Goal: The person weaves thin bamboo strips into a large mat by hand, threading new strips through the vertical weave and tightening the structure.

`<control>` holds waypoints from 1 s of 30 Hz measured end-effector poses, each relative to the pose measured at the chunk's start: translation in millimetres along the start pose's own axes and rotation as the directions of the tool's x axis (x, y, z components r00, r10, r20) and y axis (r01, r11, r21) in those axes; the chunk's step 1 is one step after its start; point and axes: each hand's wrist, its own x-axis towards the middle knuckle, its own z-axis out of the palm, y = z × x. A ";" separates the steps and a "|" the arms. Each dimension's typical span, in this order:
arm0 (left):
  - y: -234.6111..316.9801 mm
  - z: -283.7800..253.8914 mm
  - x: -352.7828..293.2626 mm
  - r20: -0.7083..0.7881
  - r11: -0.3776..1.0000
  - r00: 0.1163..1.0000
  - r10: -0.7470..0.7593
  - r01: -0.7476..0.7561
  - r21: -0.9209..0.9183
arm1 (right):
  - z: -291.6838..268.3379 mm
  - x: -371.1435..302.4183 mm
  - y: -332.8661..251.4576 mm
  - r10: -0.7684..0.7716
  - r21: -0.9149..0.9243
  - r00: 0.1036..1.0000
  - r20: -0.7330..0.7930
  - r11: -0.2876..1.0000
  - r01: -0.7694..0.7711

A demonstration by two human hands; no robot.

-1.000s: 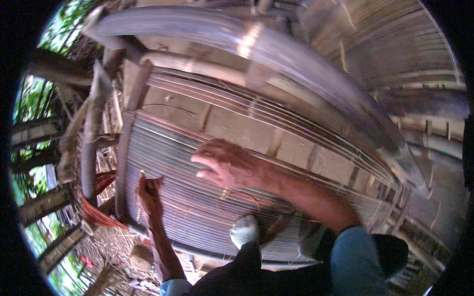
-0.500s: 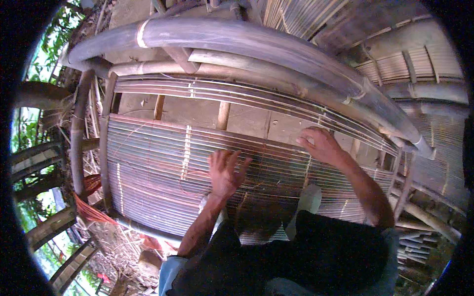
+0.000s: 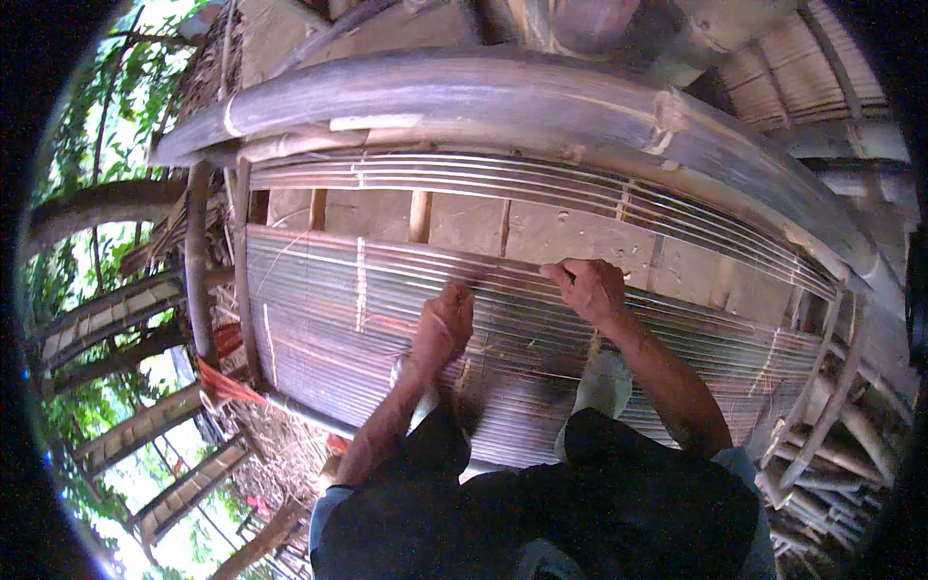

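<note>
A panel of thin parallel bamboo slats (image 3: 319,329), tied with pale cross bindings, lies in front of me. My left hand (image 3: 446,319) is closed in a fist over the middle of the panel, its fingers curled down; whatever is inside is hidden. Farther right, my right hand (image 3: 594,292) is pinched closed at the panel's far edge, thumb and forefinger together near the top slat. Anything between those fingers is too small to make out. Reddish cord (image 3: 389,323) lies on the slats left of my left hand.
Beyond a gap, a narrower band of slats (image 3: 483,176) runs below a thick bamboo pole (image 3: 435,97). Wooden posts (image 3: 200,261) stand at the left, near orange-red netting (image 3: 228,379). Cut bamboo pieces (image 3: 822,512) are stacked at the lower right. My legs and feet are at the panel's near side.
My left hand has gone from spread fingers to a fist. The right hand has moved left and down to the panel's far edge, closing into a pinch. The view has shifted slightly.
</note>
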 end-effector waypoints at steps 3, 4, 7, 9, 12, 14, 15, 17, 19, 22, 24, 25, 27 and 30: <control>-8.1 -65.2 -4.9 0.526 0.875 0.840 -0.134 0.350 -0.336 | -7.5 4.1 5.4 0.040 0.124 0.995 0.087 0.991 -0.050; -15.8 -85.1 -13.7 0.536 0.823 0.814 -0.223 0.452 -0.344 | -11.5 6.8 7.1 0.024 0.173 0.991 0.133 0.984 -0.047; -106.4 -128.1 -54.5 0.330 0.726 0.915 -0.233 0.389 -0.566 | -17.9 19.3 20.4 0.013 0.230 0.965 0.263 0.970 -0.075; -138.2 -165.1 -89.0 -0.001 0.538 0.952 -0.307 0.173 -0.825 | -7.6 31.5 28.4 -0.109 0.410 0.958 0.267 0.912 -0.010; -125.9 -229.8 -90.6 -0.244 0.604 0.928 -0.282 -0.026 -0.797 | -8.8 39.3 38.9 -0.170 0.499 0.958 0.230 0.866 0.034; -119.9 -262.2 -90.1 -0.307 0.363 0.870 -0.386 -0.163 -0.917 | 5.7 55.2 50.9 -0.200 0.461 0.964 0.176 0.882 0.098; -117.2 -276.5 -87.1 -0.323 0.212 0.866 -0.381 -0.258 -0.943 | 10.6 58.5 54.2 -0.195 0.462 0.965 0.176 0.882 0.094; -105.3 -291.8 -72.1 -0.405 0.016 0.846 -0.346 -0.427 -0.904 | 11.7 60.6 38.4 -0.213 0.579 0.945 0.247 0.815 0.032; -129.3 -290.9 -38.8 -0.342 -0.029 0.912 -0.225 -0.357 -0.934 | 25.3 65.7 35.1 -0.214 0.571 0.950 0.229 0.820 0.047; -105.4 -223.1 42.0 -0.177 0.498 0.984 -0.018 -0.144 -0.855 | 22.0 68.7 25.6 -0.165 0.474 0.955 0.245 0.880 0.030; -92.0 -141.8 92.0 -0.174 0.888 0.957 0.232 -0.281 -0.364 | 14.7 67.5 6.8 -0.082 0.355 0.953 0.291 0.934 -0.028; -103.0 -113.7 100.2 -0.212 0.913 0.889 0.405 -0.404 0.049 | 21.3 74.6 -16.4 -0.126 0.389 0.948 0.292 0.921 0.002; -79.0 -29.3 131.7 -0.141 0.908 0.898 0.417 -0.419 0.019 | 26.4 78.8 -10.5 -0.054 0.347 0.937 0.344 0.935 -0.073; -23.9 39.9 148.0 0.008 0.921 0.926 0.377 -0.376 0.099 | 59.0 89.6 14.2 -0.040 0.317 0.937 0.347 0.945 -0.077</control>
